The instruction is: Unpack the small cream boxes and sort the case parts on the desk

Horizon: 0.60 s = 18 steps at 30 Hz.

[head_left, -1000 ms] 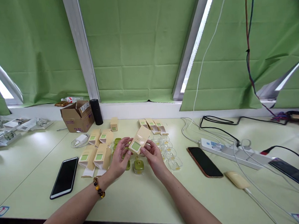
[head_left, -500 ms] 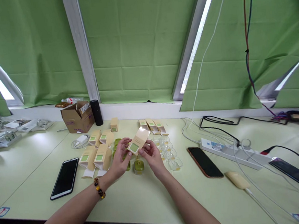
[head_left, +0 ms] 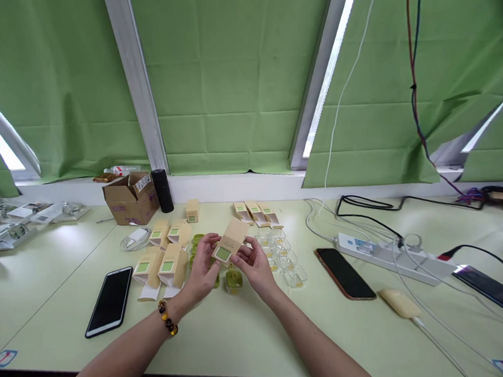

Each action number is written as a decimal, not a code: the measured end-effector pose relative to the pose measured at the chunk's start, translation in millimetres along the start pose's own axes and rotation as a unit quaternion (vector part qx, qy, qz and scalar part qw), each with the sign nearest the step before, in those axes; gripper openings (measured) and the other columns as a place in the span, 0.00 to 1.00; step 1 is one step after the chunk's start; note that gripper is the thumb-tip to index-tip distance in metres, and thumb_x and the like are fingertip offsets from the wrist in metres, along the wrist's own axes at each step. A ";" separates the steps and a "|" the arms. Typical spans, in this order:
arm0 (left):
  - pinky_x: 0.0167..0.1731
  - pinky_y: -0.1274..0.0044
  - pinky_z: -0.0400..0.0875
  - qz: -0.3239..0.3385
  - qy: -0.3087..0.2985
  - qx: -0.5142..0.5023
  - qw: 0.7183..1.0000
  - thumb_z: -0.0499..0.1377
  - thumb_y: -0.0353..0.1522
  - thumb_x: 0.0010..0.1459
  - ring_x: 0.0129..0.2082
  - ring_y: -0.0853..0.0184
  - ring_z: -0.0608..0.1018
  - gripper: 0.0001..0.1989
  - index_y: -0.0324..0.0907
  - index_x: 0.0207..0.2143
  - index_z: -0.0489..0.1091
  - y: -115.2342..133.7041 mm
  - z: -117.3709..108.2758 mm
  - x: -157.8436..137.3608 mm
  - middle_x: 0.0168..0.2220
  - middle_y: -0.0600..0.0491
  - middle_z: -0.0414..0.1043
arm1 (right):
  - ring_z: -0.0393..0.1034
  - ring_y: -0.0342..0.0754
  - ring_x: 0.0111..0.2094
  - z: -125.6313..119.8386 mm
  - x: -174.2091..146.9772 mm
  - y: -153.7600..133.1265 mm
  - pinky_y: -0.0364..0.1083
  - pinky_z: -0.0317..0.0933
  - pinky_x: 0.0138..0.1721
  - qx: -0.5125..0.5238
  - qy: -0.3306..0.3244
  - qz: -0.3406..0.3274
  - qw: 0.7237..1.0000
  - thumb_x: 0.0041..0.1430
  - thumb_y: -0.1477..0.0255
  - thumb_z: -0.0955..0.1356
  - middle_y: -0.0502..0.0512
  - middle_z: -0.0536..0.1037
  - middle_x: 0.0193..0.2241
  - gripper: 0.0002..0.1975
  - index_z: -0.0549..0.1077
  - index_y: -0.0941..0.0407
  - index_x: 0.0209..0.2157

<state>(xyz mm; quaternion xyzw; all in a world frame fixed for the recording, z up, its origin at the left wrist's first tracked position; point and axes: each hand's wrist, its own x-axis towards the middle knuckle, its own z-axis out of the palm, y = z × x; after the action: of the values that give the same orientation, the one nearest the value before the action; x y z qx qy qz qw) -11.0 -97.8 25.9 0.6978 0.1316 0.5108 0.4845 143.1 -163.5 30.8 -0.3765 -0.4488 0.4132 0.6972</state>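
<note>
Between my two hands is a tan cardboard box [head_left: 232, 236] with a green window, held tilted above the table. My left hand [head_left: 204, 266] grips its left side, and my right hand [head_left: 253, 265] holds its lower right edge. Just below the box stands a small green-topped clear jar [head_left: 234, 281]. Green lids or jars [head_left: 197, 239] are partly hidden behind my left hand. Several clear jars [head_left: 287, 259] stand in rows right of my right hand. Open tan boxes [head_left: 172, 262] with white flaps lie to the left.
A dark-screened phone [head_left: 109, 300] lies at left and another phone [head_left: 344, 273] at right. Beyond that run a power strip [head_left: 387, 256] and loose cables. At the back are more tan boxes [head_left: 257, 212], a brown carton [head_left: 131, 198] and a black cylinder [head_left: 162, 191].
The box in my hands has tipped slightly and shifted a little left and down; its printed face no longer shows glare. Both hands keep hold of it.
</note>
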 end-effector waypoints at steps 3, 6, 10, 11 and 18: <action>0.58 0.63 0.71 -0.009 0.001 0.010 1.000 0.59 0.29 0.61 0.57 0.57 0.74 0.27 0.46 0.61 0.58 -0.1 -0.3 -1.4 0.57 0.43 0.68 | 0.81 0.53 0.40 -0.3 -0.6 -1.3 0.54 0.74 0.47 0.004 0.004 0.005 1.000 0.52 0.58 0.79 0.56 0.84 0.41 0.29 0.66 0.50 0.49; 0.59 0.62 0.70 -0.011 0.001 0.021 1.000 0.57 0.25 0.55 0.58 0.57 0.74 0.31 0.46 0.61 0.58 -0.9 -1.8 -2.6 0.57 0.44 0.69 | 0.81 0.54 0.40 -1.1 -1.2 -5.5 0.54 0.75 0.47 0.016 0.012 0.013 1.000 0.54 0.57 0.78 0.57 0.85 0.41 0.28 0.68 0.52 0.50; 0.60 0.62 0.69 -0.005 -0.008 0.033 0.999 0.57 0.25 0.56 0.60 0.57 0.72 0.31 0.47 0.62 0.57 -0.3 -3.3 -3.5 0.59 0.44 0.68 | 0.81 0.55 0.40 -2.6 -0.7 -8.2 0.54 0.75 0.46 0.043 0.021 0.033 0.998 0.52 0.56 0.79 0.57 0.85 0.40 0.29 0.70 0.53 0.50; 0.60 0.63 0.69 -0.005 -0.013 0.044 0.999 0.57 0.25 0.58 0.60 0.57 0.72 0.30 0.46 0.62 0.58 0.4 -3.2 -3.7 0.59 0.44 0.68 | 0.81 0.54 0.40 -3.0 -0.4 -8.0 0.54 0.75 0.45 0.049 0.024 0.038 0.998 0.52 0.56 0.79 0.56 0.85 0.39 0.29 0.70 0.53 0.50; 0.56 0.66 0.70 -0.008 0.006 0.165 0.986 0.62 0.36 0.65 0.56 0.57 0.73 0.22 0.46 0.59 0.62 4.8 -0.6 -4.4 0.56 0.45 0.70 | 0.77 0.47 0.32 -3.5 1.0 -7.2 0.47 0.72 0.39 0.056 0.030 0.048 0.997 0.50 0.58 0.80 0.53 0.84 0.36 0.28 0.72 0.53 0.48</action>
<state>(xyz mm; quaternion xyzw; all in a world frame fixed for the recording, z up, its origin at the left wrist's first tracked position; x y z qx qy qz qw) -14.9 -102.8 27.2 0.7638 0.2225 0.4828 0.3661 148.4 -165.8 36.5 -0.3700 -0.3853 0.4598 0.7094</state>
